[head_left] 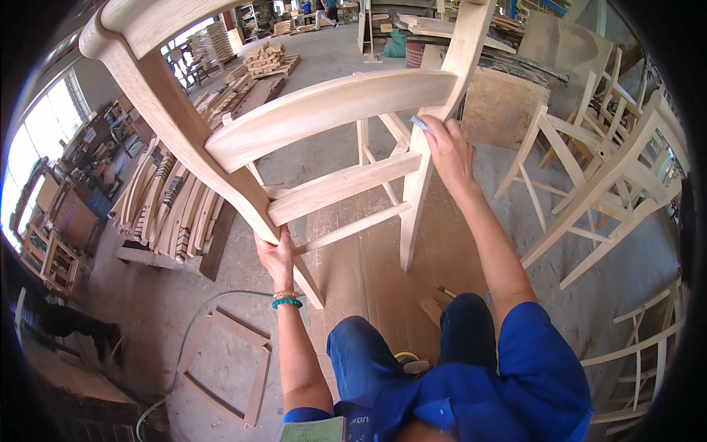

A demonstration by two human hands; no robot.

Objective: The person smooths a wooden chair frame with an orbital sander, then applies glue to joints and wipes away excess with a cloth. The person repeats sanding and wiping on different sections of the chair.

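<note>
In front of me stands a bare, pale wooden chair frame (331, 110), with a curved back slat, lower rails and two long posts. My left hand (276, 258) is closed around the left rear leg, just below the lower rail. Beaded bracelets circle that wrist. On the right post, near the end of the curved slat, my right hand (451, 153) presses a small grey-blue piece of sandpaper (423, 124) against the wood. The fingers of that hand are bent over the piece and partly hidden. My knees are just behind the chair.
Cardboard (361, 269) lies under the chair, with a small wood block (431, 309) on it. Left are a stack of curved wooden parts (169, 202), a wooden frame (261, 376) and a hose (195, 317) on the floor. More chair frames (560, 132) stand right.
</note>
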